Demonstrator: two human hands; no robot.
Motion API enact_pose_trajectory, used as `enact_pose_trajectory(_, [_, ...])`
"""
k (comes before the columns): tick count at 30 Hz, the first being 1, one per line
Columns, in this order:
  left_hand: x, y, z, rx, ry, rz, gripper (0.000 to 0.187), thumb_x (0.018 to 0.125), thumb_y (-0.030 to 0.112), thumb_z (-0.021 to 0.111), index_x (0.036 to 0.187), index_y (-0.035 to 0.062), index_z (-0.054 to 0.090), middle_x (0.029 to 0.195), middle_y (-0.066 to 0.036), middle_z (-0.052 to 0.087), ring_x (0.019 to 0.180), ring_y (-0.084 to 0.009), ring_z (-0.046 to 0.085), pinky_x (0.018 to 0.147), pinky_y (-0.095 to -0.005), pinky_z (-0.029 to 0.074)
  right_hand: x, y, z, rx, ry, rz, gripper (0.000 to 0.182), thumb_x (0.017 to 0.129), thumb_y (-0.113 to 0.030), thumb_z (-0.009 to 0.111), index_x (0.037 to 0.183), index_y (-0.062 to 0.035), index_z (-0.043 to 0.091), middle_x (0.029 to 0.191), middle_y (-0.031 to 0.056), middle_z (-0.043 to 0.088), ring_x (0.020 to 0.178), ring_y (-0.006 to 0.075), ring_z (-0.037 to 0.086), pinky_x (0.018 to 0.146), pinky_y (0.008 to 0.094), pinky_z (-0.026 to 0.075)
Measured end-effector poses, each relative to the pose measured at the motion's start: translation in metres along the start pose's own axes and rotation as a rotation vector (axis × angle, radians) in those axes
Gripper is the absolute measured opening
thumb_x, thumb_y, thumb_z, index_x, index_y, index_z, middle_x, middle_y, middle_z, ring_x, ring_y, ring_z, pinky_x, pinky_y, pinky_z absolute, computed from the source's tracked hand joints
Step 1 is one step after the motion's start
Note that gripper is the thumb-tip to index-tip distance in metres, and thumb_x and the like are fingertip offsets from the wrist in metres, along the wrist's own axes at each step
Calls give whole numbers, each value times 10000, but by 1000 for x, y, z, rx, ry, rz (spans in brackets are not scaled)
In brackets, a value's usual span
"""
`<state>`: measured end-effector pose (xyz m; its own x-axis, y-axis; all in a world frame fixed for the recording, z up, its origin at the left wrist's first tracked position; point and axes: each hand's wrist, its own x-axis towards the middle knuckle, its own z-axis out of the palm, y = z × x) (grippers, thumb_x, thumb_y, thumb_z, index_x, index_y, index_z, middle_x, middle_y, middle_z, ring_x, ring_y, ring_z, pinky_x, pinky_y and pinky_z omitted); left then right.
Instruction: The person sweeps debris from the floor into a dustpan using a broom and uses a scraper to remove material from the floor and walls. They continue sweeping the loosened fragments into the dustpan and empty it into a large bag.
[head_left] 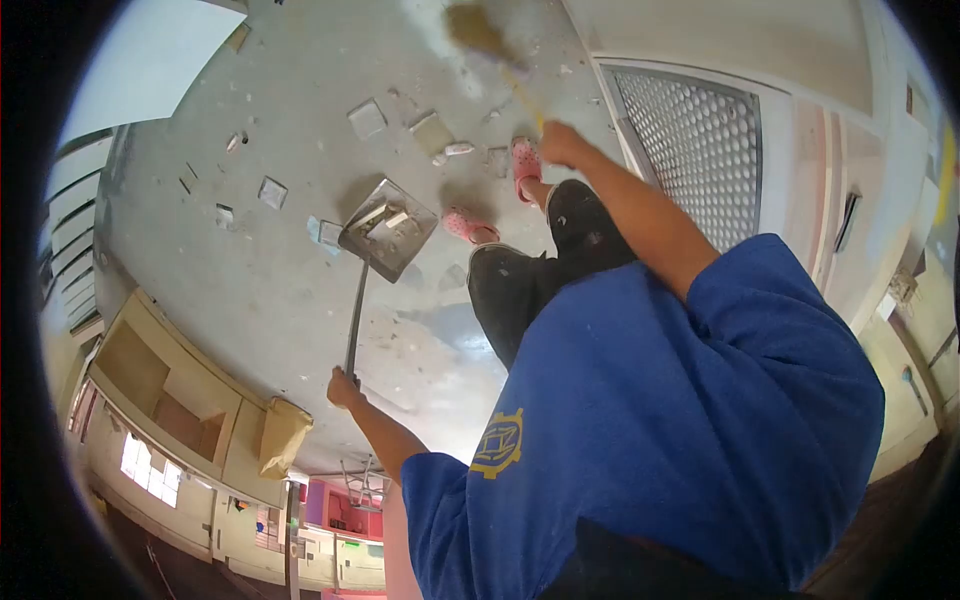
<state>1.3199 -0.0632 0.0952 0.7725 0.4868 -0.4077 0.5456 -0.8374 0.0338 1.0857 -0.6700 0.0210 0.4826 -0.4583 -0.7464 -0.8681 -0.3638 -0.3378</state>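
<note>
A: From my feed: which hand has the grey metal long-handled dustpan [388,238]?

B: The left hand [343,388], wrapped round the top of its thin shaft. The pan sits flat on the grey concrete floor [250,290], mouth toward the rubble, so scraps can slide in; a few pieces already lie inside.

A: And the right hand [562,143]?

B: Closed on the yellow-handled straw broom [480,35], whose blurred bristles lie out beyond the broken pale tile pieces [367,118], well apart from the pan.
</note>
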Motion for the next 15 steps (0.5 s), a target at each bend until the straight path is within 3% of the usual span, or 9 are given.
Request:
enact_pose_trajectory(1, [-26,32,-9,-124,2,-111,333,743,284,559,653,-35,586,594,-108,561,490,-204,548,386,-321,473,-18,-1,30,17,86,-32,307,712,-167,515,925,42,586,830,267,595,778,380,604,699,449,474])
enact_pose_trajectory(3, [-24,42,-10,-177,7,-67,311,746,281,568,690,-24,604,618,-106,570,516,-205,543,418,-320,466,-53,-6,44,69,-104,19,340,732,-198,504,1000,2,569,897,283,575,848,402,572,775,448,446])
enact_pose_trajectory(5, [-31,48,-19,-256,-32,-24,308,747,280,577,699,-22,612,615,-108,571,515,-203,533,455,-316,461,-93,-11,31,103,-98,16,362,744,-212,488,1041,-19,558,913,277,574,839,419,559,763,444,451])
enact_pose_trajectory(8, [-8,29,-19,-140,-91,256,317,752,275,587,742,-39,626,634,-118,585,507,-207,519,500,-306,449,-108,50,58,-14,49,-30,398,741,-216,487,1079,-14,542,920,264,576,858,405,557,781,438,444])
enact_pose_trajectory(9, [3,17,-19,252,-16,522,341,752,288,599,813,-45,640,679,-132,607,535,-195,530,553,-299,447,-98,67,64,-49,129,-39,403,741,-212,487,1084,-7,539,927,257,579,871,390,561,791,435,441])
enact_pose_trajectory(10, [18,-2,-6,25,-22,566,347,757,284,589,854,-45,641,710,-124,619,570,-176,536,570,-311,443,-92,64,56,-54,246,51,333,732,-188,489,991,7,565,875,252,589,824,379,578,743,438,451])
enact_pose_trajectory(12, [-18,20,-19,-328,-129,280,322,758,252,581,863,-47,639,719,-107,621,621,-166,544,596,-321,439,-61,57,54,1,325,203,280,717,-157,495,893,42,586,790,258,595,748,365,602,663,434,473])
enact_pose_trajectory(14, [-21,8,-23,-276,-147,356,288,763,207,572,860,-56,636,741,-104,623,670,-181,559,628,-317,453,-24,52,65,118,218,348,296,708,-140,501,884,86,576,724,279,587,688,360,618,599,419,496])
enact_pose_trajectory(15, [-25,12,-24,-237,-178,376,277,764,197,575,862,-55,635,756,-111,628,692,-188,572,643,-312,460,-23,37,80,116,177,309,263,691,-130,515,817,91,581,683,281,580,653,360,618,568,417,495])
